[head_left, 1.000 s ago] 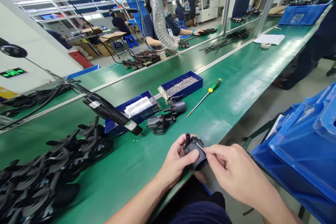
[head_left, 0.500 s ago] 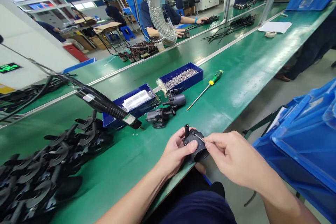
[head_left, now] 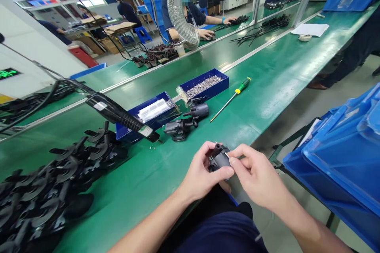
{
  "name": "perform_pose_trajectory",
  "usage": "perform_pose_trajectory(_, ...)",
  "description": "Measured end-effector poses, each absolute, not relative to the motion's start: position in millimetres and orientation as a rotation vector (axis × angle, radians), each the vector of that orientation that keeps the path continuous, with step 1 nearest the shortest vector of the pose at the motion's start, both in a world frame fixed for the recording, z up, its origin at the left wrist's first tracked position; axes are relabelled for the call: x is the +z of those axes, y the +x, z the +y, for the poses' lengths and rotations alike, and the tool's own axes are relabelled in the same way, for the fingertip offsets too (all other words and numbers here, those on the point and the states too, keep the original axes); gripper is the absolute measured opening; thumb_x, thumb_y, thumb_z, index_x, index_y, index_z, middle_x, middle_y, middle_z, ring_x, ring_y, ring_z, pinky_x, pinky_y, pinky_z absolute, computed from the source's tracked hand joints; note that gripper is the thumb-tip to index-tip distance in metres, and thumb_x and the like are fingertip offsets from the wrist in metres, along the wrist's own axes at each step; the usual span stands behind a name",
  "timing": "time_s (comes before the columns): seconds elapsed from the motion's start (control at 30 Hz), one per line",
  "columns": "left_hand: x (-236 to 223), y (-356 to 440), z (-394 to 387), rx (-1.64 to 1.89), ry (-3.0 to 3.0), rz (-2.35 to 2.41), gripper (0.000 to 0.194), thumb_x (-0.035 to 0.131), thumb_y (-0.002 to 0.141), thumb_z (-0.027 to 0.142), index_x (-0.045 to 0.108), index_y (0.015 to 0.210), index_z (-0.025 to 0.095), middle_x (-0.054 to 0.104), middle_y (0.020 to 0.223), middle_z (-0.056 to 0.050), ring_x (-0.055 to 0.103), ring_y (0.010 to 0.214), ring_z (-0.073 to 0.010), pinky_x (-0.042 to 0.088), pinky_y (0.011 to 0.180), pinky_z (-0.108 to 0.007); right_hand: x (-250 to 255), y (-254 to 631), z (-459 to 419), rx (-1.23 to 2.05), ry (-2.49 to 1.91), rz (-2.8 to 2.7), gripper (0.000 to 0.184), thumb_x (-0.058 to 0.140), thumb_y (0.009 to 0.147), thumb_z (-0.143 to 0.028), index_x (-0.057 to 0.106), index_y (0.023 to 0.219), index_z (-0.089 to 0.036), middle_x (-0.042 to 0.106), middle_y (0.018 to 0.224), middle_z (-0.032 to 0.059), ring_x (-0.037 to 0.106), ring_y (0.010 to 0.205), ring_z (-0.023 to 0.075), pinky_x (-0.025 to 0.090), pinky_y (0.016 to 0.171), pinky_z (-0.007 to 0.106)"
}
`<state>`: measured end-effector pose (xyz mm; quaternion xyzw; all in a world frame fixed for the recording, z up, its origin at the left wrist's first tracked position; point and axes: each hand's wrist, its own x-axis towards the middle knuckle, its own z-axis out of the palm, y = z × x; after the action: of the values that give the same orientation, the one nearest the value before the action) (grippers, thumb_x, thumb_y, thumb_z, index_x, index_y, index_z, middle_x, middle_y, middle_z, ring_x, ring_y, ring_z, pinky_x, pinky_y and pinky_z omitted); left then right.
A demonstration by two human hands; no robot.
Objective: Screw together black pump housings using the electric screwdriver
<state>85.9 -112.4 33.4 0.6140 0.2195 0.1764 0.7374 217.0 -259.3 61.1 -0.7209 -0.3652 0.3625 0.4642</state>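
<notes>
My left hand [head_left: 204, 174] is wrapped round a small black plastic housing [head_left: 219, 158] with a short tube on top, held just over the near edge of the green bench [head_left: 267, 83]. My right hand [head_left: 255, 176] pinches a thin metal pin or screw [head_left: 227, 153] against the housing's side. Two more black housings [head_left: 187, 122] lie on the bench a little beyond my hands.
An electric screwdriver [head_left: 118, 116] hangs over the bench on a cable. Two blue trays [head_left: 204, 85] hold screws and white parts. A green-handled screwdriver [head_left: 231, 99] lies to the right. Black plastic parts [head_left: 53, 182] are piled left. Blue crates [head_left: 341, 154] stand right. Other people work across the line.
My hands have tilted the housing over, so its tube now points away from me. My right fingers have closed in tighter on its side.
</notes>
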Motion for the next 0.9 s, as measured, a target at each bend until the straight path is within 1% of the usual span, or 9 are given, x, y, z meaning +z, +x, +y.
perform_pose_trajectory(0.17, 31, 92, -110, 0.457, 1.437, 0.520, 0.055, 0.098, 0.071, 0.040, 0.065, 0.110, 0.019, 0.066, 0.109, -0.005, 0.059, 0.099, -0.0195, 0.047, 0.088, -0.029, 61, 202, -267, 0.644, -1.882, -1.045, 0.024, 0.047, 0.109, -0.039, 0.065, 0.109, -0.023, 0.059, 0.057, -0.0059, 0.047, 0.047, 0.0127, 0.029, 0.050, 0.027)
perform_pose_trajectory(0.27, 31, 90, -95, 0.580, 1.350, 0.610, 0.056, 0.095, 0.075, 0.044, 0.064, 0.116, 0.019, 0.066, 0.107, -0.004, 0.060, 0.097, -0.0186, 0.049, 0.088, -0.028, 68, 187, -283, 0.468, -1.937, -1.165, 0.030, 0.043, 0.111, -0.037, 0.070, 0.113, -0.024, 0.062, 0.061, -0.0041, 0.053, 0.049, 0.0130, 0.034, 0.054, 0.028)
perform_pose_trajectory(0.33, 34, 83, -83, 0.517, 1.279, 0.574, 0.057, 0.093, 0.076, 0.045, 0.065, 0.118, 0.019, 0.067, 0.109, -0.006, 0.062, 0.096, -0.0193, 0.050, 0.087, -0.029, 67, 183, -295, 0.500, -1.893, -1.192, 0.031, 0.045, 0.111, -0.039, 0.072, 0.110, -0.024, 0.057, 0.058, -0.0054, 0.052, 0.049, 0.0126, 0.036, 0.054, 0.027)
perform_pose_trajectory(0.43, 39, 64, -71, 0.257, 1.173, 0.431, 0.060, 0.094, 0.075, 0.045, 0.066, 0.121, 0.018, 0.071, 0.113, -0.011, 0.068, 0.100, -0.0249, 0.054, 0.087, -0.034, 58, 197, -302, 0.496, -1.948, -1.097, 0.033, 0.052, 0.108, -0.049, 0.074, 0.107, -0.024, 0.044, 0.053, -0.0080, 0.045, 0.047, 0.0125, 0.032, 0.051, 0.027)
perform_pose_trajectory(0.53, 37, 42, -67, 0.200, 1.044, 0.436, 0.056, 0.091, 0.078, 0.042, 0.066, 0.124, 0.021, 0.074, 0.118, -0.013, 0.070, 0.107, -0.0295, 0.056, 0.090, -0.038, 47, 232, -289, 0.400, -2.140, -1.037, 0.042, 0.052, 0.106, -0.057, 0.075, 0.109, -0.022, 0.042, 0.054, -0.0076, 0.043, 0.050, 0.0141, 0.031, 0.054, 0.028)
perform_pose_trajectory(0.6, 32, 29, -67, 0.214, 0.969, 0.468, 0.054, 0.088, 0.082, 0.041, 0.066, 0.128, 0.022, 0.074, 0.120, -0.014, 0.071, 0.110, -0.0312, 0.057, 0.093, -0.041, 45, 254, -274, 0.419, -2.233, -1.031, 0.045, 0.051, 0.105, -0.058, 0.075, 0.107, -0.020, 0.039, 0.054, -0.0077, 0.043, 0.052, 0.0150, 0.032, 0.057, 0.029)
perform_pose_trajectory(0.7, 23, 18, -67, 0.241, 0.891, 0.495, 0.053, 0.086, 0.084, 0.041, 0.067, 0.130, 0.022, 0.074, 0.122, -0.015, 0.071, 0.113, -0.0337, 0.058, 0.095, -0.044, 47, 269, -255, 0.524, -2.272, -1.045, 0.043, 0.051, 0.105, -0.055, 0.074, 0.101, -0.019, 0.036, 0.054, -0.0088, 0.042, 0.053, 0.0153, 0.032, 0.059, 0.029)
perform_pose_trajectory(0.77, 20, 15, -66, 0.255, 0.842, 0.475, 0.055, 0.087, 0.083, 0.041, 0.067, 0.130, 0.022, 0.073, 0.124, -0.016, 0.070, 0.117, -0.0349, 0.058, 0.095, -0.044, 50, 264, -246, 0.625, -2.274, -1.091, 0.037, 0.054, 0.103, -0.052, 0.072, 0.101, -0.020, 0.037, 0.054, -0.0090, 0.044, 0.055, 0.0161, 0.031, 0.059, 0.028)
perform_pose_trajectory(0.9, 17, 16, -67, 0.238, 0.751, 0.358, 0.069, 0.093, 0.076, 0.048, 0.065, 0.133, 0.021, 0.073, 0.126, -0.019, 0.071, 0.115, -0.0335, 0.059, 0.095, -0.044, 52, 241, -233, 0.684, -2.354, -1.276, 0.018, 0.064, 0.098, -0.038, 0.071, 0.099, -0.021, 0.054, 0.062, -0.0046, 0.058, 0.068, 0.0196, 0.035, 0.066, 0.029)
